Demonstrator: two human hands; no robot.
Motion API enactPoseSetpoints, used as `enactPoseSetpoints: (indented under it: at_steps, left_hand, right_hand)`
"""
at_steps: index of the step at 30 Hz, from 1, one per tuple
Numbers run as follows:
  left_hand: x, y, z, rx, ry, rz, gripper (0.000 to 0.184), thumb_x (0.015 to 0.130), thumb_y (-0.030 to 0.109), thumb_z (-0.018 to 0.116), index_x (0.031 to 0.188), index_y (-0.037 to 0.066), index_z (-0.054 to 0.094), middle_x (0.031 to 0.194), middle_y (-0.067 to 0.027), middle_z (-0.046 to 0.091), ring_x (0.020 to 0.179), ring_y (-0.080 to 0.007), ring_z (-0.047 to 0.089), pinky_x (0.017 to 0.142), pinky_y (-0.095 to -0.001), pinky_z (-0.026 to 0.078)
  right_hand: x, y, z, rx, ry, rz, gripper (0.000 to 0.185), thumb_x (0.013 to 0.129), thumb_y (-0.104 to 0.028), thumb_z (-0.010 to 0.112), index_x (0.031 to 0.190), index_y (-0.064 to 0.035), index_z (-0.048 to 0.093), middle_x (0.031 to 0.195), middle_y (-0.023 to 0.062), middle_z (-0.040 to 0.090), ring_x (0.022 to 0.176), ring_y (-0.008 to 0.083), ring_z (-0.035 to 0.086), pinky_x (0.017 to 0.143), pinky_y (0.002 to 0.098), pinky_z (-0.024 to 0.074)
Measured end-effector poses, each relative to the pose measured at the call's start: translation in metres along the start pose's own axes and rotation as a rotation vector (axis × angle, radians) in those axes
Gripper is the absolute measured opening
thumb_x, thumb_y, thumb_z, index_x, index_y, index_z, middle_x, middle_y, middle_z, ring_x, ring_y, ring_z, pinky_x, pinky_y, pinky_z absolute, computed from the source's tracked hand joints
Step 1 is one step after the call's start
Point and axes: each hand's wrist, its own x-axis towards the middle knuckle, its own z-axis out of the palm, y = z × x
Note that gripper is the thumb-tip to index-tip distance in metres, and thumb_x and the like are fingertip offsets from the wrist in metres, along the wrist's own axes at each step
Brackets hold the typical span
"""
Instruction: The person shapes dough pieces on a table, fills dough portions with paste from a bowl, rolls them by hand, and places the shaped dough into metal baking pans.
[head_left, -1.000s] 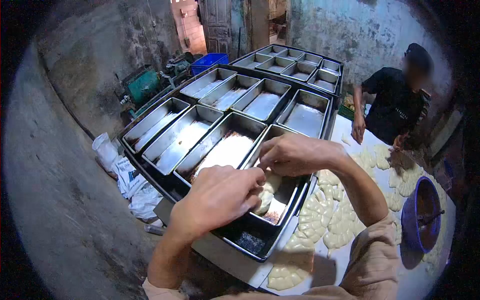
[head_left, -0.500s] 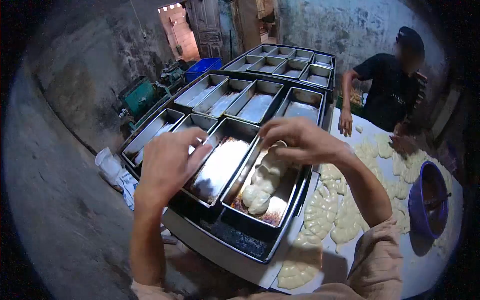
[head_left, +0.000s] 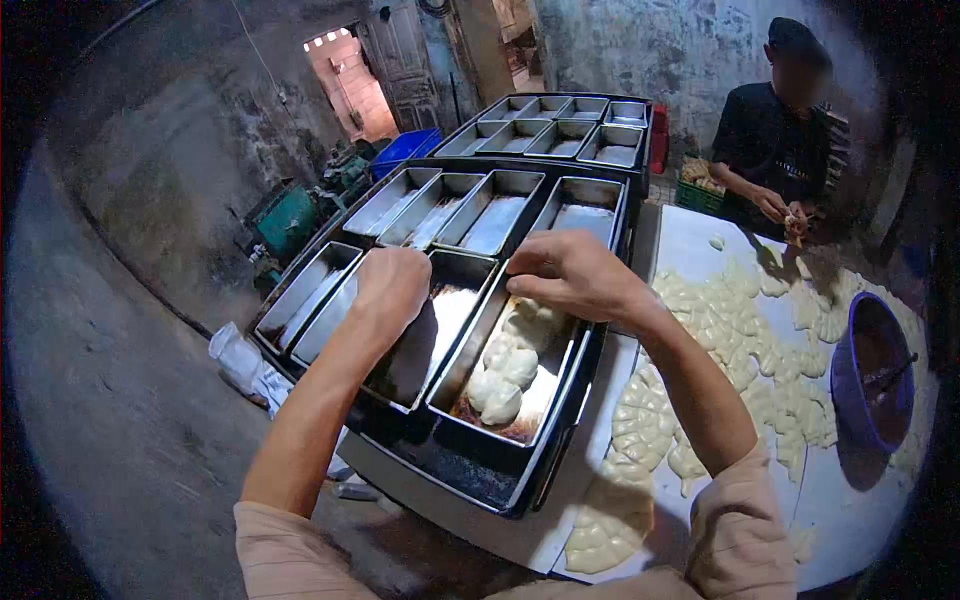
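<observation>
Several metal loaf pans stand in a dark tray (head_left: 480, 470) in front of me. In the nearest right pan (head_left: 450, 392), pale dough pieces (head_left: 497, 396) lie in a row, and its far end is partly hidden by my right hand (head_left: 575, 275). That hand's bent fingers and thumb come close together by the pan's far left corner; whether they grip anything is hidden. My left hand (head_left: 392, 285) is closed above the neighbouring pan (head_left: 455, 320), knuckles up, its fingertips out of sight. Inside, this pan looks browned and holds no dough.
Flattened, scored dough (head_left: 630, 440) covers much of the white table (head_left: 690, 225) at right, with a purple bowl (head_left: 850, 370) on it. Another person (head_left: 770, 150) stands behind the table, hands together. More pans (head_left: 560, 135) are at the back, near green machinery (head_left: 290, 220).
My left hand has gone from spread thumb and fingers to closed, moving right and up. My right hand moved slightly left, clear of the dough. The other person's hands came together.
</observation>
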Motion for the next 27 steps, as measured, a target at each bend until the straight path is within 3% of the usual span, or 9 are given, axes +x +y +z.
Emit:
enactPoseSetpoints:
  at_steps: [5,9,13,15,19,21,22,24,27]
  left_hand:
    - [0.020,-0.001,0.027,-0.085,-0.042,-0.120,0.017,0.079,0.020,0.065,0.075,0.007,0.075,0.080,-0.0162,0.072,0.076,-0.0300,0.073,0.067,-0.0414,0.059]
    - [0.013,-0.028,0.016,-0.140,-0.041,0.108,0.020,0.084,0.019,0.059,0.079,0.004,0.070,0.077,-0.0187,0.069,0.073,-0.0358,0.070,0.066,-0.0468,0.057]
    - [-0.038,-0.068,0.008,-0.436,0.096,-0.108,0.028,0.097,0.027,0.053,0.094,0.002,0.065,0.079,-0.0252,0.067,0.072,-0.0413,0.067,0.068,-0.0510,0.052]
    - [-0.083,-0.093,0.007,-0.494,0.387,-0.223,0.042,0.097,0.033,0.055,0.072,0.000,0.063,0.073,-0.0235,0.065,0.064,-0.0392,0.064,0.058,-0.0489,0.047]
    - [-0.207,-0.156,0.041,-1.030,0.387,-0.810,0.043,0.097,0.029,0.061,0.067,-0.002,0.063,0.054,-0.0062,0.054,0.053,-0.0121,0.051,0.051,-0.0339,0.037]
    - [-0.300,-0.183,0.139,-0.913,0.245,-0.932,0.032,0.100,0.022,0.054,0.116,-0.003,0.065,0.100,-0.0188,0.070,0.088,-0.0252,0.066,0.078,-0.0333,0.048]
    - [-0.332,-0.156,0.144,-0.694,0.235,-0.849,0.045,0.100,0.016,0.048,0.143,0.002,0.047,0.127,-0.0224,0.062,0.109,-0.0306,0.063,0.092,-0.0355,0.047]
    - [-0.388,-0.100,0.176,-0.770,0.257,-0.889,0.050,0.097,0.014,0.050,0.146,0.003,0.042,0.130,-0.0237,0.058,0.112,-0.0306,0.061,0.093,-0.0378,0.047]
    - [-0.439,0.017,0.217,-0.914,-0.003,-0.900,0.046,0.096,0.015,0.051,0.140,0.003,0.044,0.125,-0.0234,0.059,0.108,-0.0311,0.062,0.090,-0.0387,0.048]
  right_hand:
    - [0.000,-0.004,0.002,0.024,-0.001,0.130,0.028,0.087,-0.024,0.071,0.100,0.0009,0.072,0.090,0.0140,0.072,0.083,0.0215,0.069,0.078,0.0335,0.0543]
    - [0.000,-0.001,0.001,0.103,0.054,0.130,0.028,0.088,-0.023,0.070,0.101,0.0019,0.072,0.088,0.0137,0.071,0.083,0.0192,0.068,0.079,0.0326,0.0542]
    - [-0.011,-0.007,-0.001,0.295,0.405,0.213,0.023,0.093,-0.019,0.068,0.102,0.0020,0.072,0.096,0.0085,0.072,0.091,0.0143,0.065,0.085,0.0281,0.0506]
    - [-0.027,0.005,0.002,0.352,0.700,0.115,0.019,0.092,-0.017,0.069,0.100,0.0001,0.072,0.089,0.0045,0.072,0.081,0.0120,0.064,0.079,0.0267,0.0503]
    - [-0.079,0.020,-0.024,0.189,0.789,0.209,0.018,0.094,-0.018,0.068,0.094,-0.0001,0.069,0.081,-0.0006,0.065,0.080,0.0066,0.057,0.074,0.0231,0.0456]
    - [-0.090,0.016,-0.030,0.109,0.718,0.225,0.013,0.094,-0.013,0.067,0.097,-0.0001,0.067,0.082,-0.0001,0.065,0.076,0.0059,0.056,0.073,0.0218,0.0454]
    - [-0.088,0.002,-0.029,0.095,0.720,0.205,0.014,0.093,-0.011,0.067,0.102,-0.0006,0.065,0.084,0.0010,0.065,0.076,0.0064,0.058,0.073,0.0227,0.0471]
    - [-0.094,-0.008,-0.033,0.089,0.642,0.191,0.023,0.093,-0.008,0.067,0.114,-0.0023,0.060,0.091,0.0043,0.067,0.076,0.0081,0.061,0.069,0.0251,0.0515]
    - [-0.113,-0.033,-0.038,0.150,0.505,0.280,0.016,0.094,-0.015,0.068,0.099,-0.0003,0.066,0.074,0.0027,0.065,0.066,0.0076,0.061,0.059,0.0249,0.0507]
